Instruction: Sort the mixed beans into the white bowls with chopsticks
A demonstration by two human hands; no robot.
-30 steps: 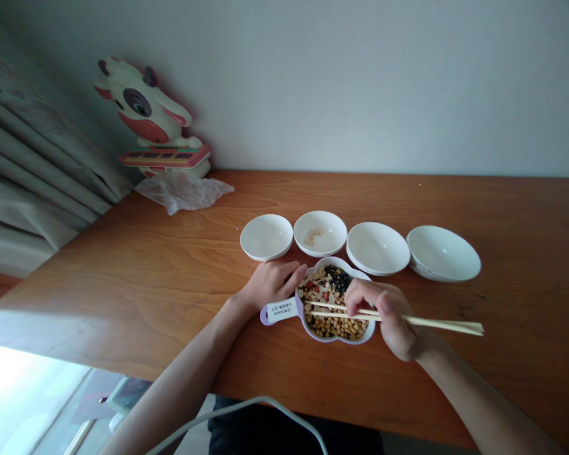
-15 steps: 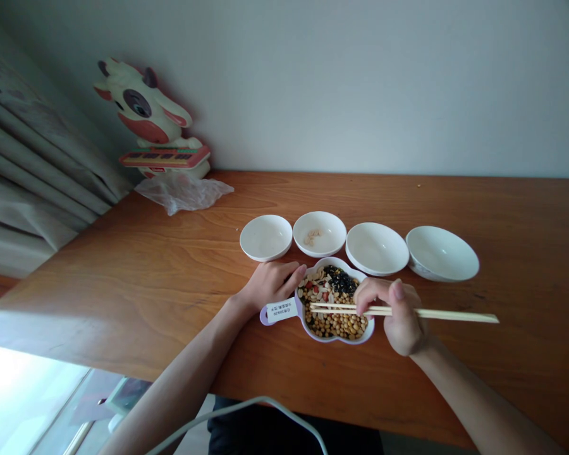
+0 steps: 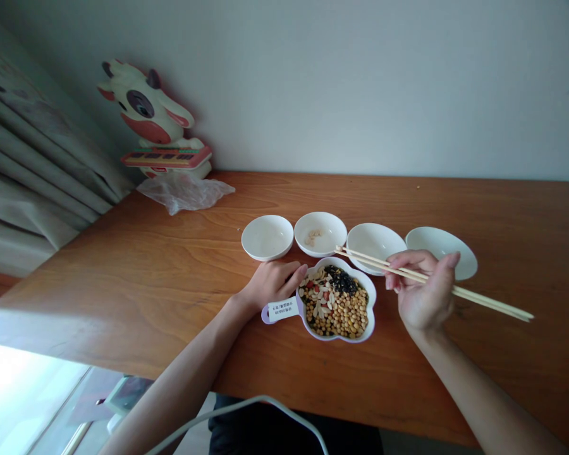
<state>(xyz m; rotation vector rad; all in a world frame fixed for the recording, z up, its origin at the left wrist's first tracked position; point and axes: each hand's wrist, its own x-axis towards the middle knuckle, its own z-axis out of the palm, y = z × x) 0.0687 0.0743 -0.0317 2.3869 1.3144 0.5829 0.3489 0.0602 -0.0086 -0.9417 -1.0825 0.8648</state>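
Observation:
My right hand (image 3: 424, 287) is closed around a pair of wooden chopsticks (image 3: 490, 303). Their tips hover by the near right rim of the second white bowl (image 3: 308, 218), with a small pale piece, seemingly a peanut half, at the ends. A few pale pieces lie inside that bowl. My left hand (image 3: 272, 282) is closed at the left rim of a flower-shaped bowl (image 3: 373, 303) with a labelled lilac handle; some fingertips are hidden. This bowl holds a mix of yellow beans (image 3: 348, 309), black seeds (image 3: 342, 281), and pale and red peanuts (image 3: 320, 292).
Other white bowls stand in the row: one at the left end (image 3: 267, 237), two at the right (image 3: 374, 237), (image 3: 439, 243). A cow toy with a keyboard (image 3: 165, 157) and a crumpled plastic bag (image 3: 184, 193) sit at the back left. A pale cable (image 3: 265, 399) crosses below the table edge.
My right hand has lifted the chopsticks out of the mix and moved up and right, bringing the tips to the second white bowl's rim. My left hand stays where it was.

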